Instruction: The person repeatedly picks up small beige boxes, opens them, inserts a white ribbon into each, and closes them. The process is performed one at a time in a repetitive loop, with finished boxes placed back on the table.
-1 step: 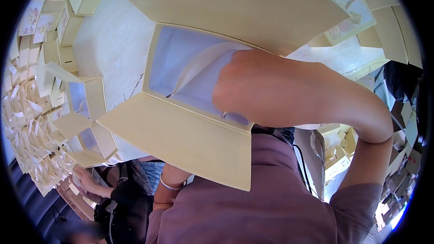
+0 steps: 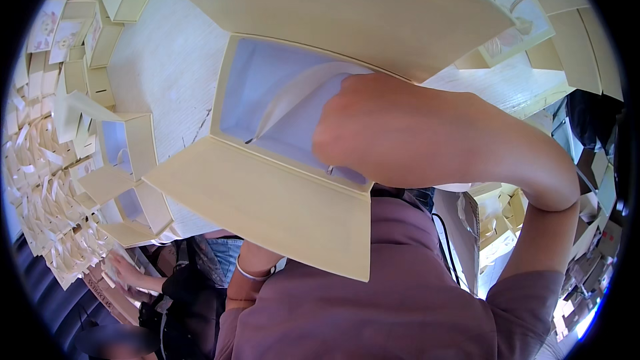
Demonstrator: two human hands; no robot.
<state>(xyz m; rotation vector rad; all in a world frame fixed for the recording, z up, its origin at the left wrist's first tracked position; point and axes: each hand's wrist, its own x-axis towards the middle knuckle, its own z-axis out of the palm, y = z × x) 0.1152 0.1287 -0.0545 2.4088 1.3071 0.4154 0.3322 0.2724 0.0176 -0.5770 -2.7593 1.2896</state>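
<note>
A cream box (image 2: 217,97) with a pale blue inside stands in front of me, with its large lid panel (image 2: 347,10) folded back and its front flap (image 2: 273,203) folded out towards me. My right hand (image 2: 357,123) reaches down into the right part of the box, fingers curled and their tips hidden below the hand. A cream ribbon (image 2: 283,97) arches across the inside from a slot in the near wall and passes behind that hand. A small ribbon end shows at a second slot. Only the braceleted forearm of my left hand shows; the hand itself is hidden beneath the flap.
Two open boxes (image 2: 137,147) stand at the left of the white table (image 2: 170,60). Beyond them are stacked boxes and rows of cream ribbon loops (image 2: 50,180). A co-worker's hand (image 2: 127,273) is at lower left. A carton of cream pieces (image 2: 497,217) sits at right.
My arms and the box have stayed put. At lower left, the co-worker's hand has shifted slightly.
</note>
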